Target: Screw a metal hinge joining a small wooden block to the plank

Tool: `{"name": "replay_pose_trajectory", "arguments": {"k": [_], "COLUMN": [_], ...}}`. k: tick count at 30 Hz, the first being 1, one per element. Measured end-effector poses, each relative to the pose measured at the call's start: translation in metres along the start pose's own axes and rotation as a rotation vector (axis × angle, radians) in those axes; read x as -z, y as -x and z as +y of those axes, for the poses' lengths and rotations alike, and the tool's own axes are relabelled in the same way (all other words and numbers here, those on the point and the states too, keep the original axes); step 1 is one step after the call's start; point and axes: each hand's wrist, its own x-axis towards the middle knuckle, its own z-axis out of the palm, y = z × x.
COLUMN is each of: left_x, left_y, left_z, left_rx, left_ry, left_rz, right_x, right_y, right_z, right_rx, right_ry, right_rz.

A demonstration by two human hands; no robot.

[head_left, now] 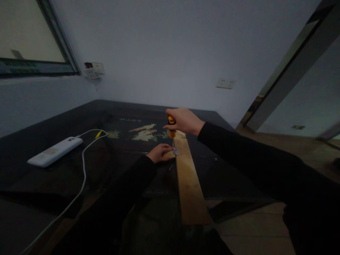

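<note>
My right hand (183, 120) is closed around the yellow and black handle of a screwdriver (172, 134), which stands upright. Its thin shaft points down at a small silver hinge (175, 151) by the left edge of a long wooden board (189, 177). Just left of the hinge, my left hand (160, 153) pinches a small pale wooden piece (168, 154), its fingertips close to the metal. Whether the screwdriver's tip sits in a screw is too small to tell. A thin screw or nail (171, 167) lies on the table below my left hand.
The board sticks out over the near edge of a dark glossy table (106, 177) with a floral print. A white power strip (55, 151) lies at left, its cable (84, 166) trailing toward me. A small metal bit (215, 159) lies at right. Behind rises a wall with sockets (225, 83).
</note>
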Motion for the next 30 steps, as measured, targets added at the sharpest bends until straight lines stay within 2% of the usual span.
{"name": "replay_pose_trajectory", "arguments": {"k": [6, 8, 12, 15, 18, 21, 25, 30], "left_x": [0.001, 0.001, 0.0, 0.001, 0.003, 0.004, 0.004, 0.003], "left_y": [0.001, 0.002, 0.002, 0.002, 0.002, 0.001, 0.0, 0.001], "left_z": [0.0, 0.0, -0.002, -0.002, 0.0, 0.002, 0.002, -0.001], "left_rx": [-0.011, -0.012, -0.015, -0.018, -0.023, -0.023, -0.019, -0.017], "left_ry": [-0.018, -0.022, -0.025, -0.022, -0.019, -0.018, -0.024, -0.018], "left_rz": [-0.004, -0.015, -0.027, -0.021, -0.023, -0.031, -0.035, -0.032], "right_x": [0.006, 0.01, 0.023, 0.03, 0.03, 0.024, 0.013, 0.009], "right_y": [-0.011, -0.015, -0.021, -0.024, -0.024, -0.024, -0.021, -0.021], "right_z": [0.001, 0.004, 0.009, 0.007, 0.0, -0.006, -0.008, -0.005], "right_rx": [-0.058, -0.107, -0.231, -0.26, -0.201, -0.099, -0.103, -0.109], "right_ry": [-0.112, -0.214, -0.381, -0.376, -0.266, -0.008, 0.306, 0.293], "right_rz": [-0.06, -0.157, -0.431, -0.503, -0.441, -0.285, -0.099, -0.08]}}
